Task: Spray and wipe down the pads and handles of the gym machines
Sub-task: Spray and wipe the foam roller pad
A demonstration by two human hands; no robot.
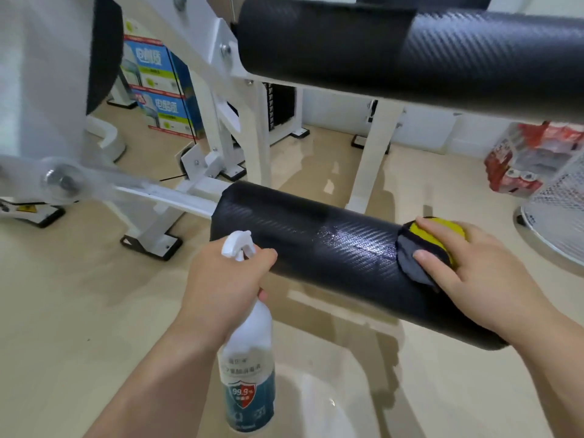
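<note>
In the lower middle of the frame the left hand (221,279) grasps a white spray bottle (249,358). Its fingers are curled round the neck, just under the trigger head, and the bottle hangs upright below the hand with a blue and red label near its bottom. The spray head is just beside the left end of the lower roller pad (300,235), a black cylinder with a woven pattern. This pad runs from the centre of the frame down to the lower right.

At the right the right hand (474,267) lies on this pad with its fingers nearly straight. It does not clench; it presses a grey and yellow cloth (420,257) against the pad, with the thumb on the grey part and the fingers over the yellow part. Just left of the cloth a wet patch (357,245) shines on the pad surface.

A second black pad (410,49) crosses the top of the frame, and it sits on the white machine frame (252,121). In the upper left blue and white boxes (164,90) stand on the glossy beige floor (63,295). At the right edge there is a red and white package (531,159) above a white wire grille (559,207).
</note>
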